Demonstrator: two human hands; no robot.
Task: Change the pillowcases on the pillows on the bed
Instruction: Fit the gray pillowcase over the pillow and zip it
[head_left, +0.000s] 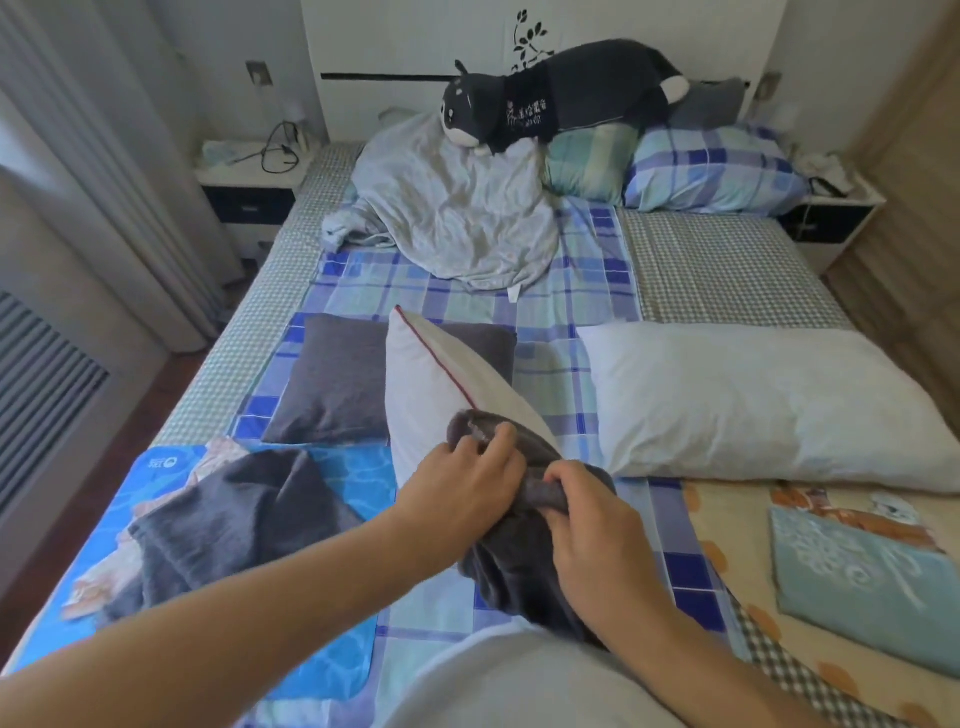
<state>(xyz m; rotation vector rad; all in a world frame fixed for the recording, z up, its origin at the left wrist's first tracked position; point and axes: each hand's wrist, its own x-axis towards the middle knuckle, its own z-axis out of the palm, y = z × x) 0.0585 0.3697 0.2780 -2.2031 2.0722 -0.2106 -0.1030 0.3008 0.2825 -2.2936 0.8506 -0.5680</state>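
A white pillow with red piping (436, 379) stands tilted in the middle of the bed. Its near end sits inside the bunched mouth of a dark grey pillowcase (519, 577). My left hand (462, 483) grips the bunched grey fabric on the left side of the pillow's near end. My right hand (592, 525) grips the same fabric on the right. Behind it lies a pillow in a dark grey case (343, 384). A bare white pillow (753, 405) lies to the right. Another dark grey case (228, 525) is crumpled at the near left.
A crumpled pale sheet (457, 213), a dark plush animal (561, 98) and two checked pillows (711, 171) sit at the headboard. A folded teal cloth (867, 587) lies at the near right. Nightstands (249, 192) flank the bed; curtains hang at the left.
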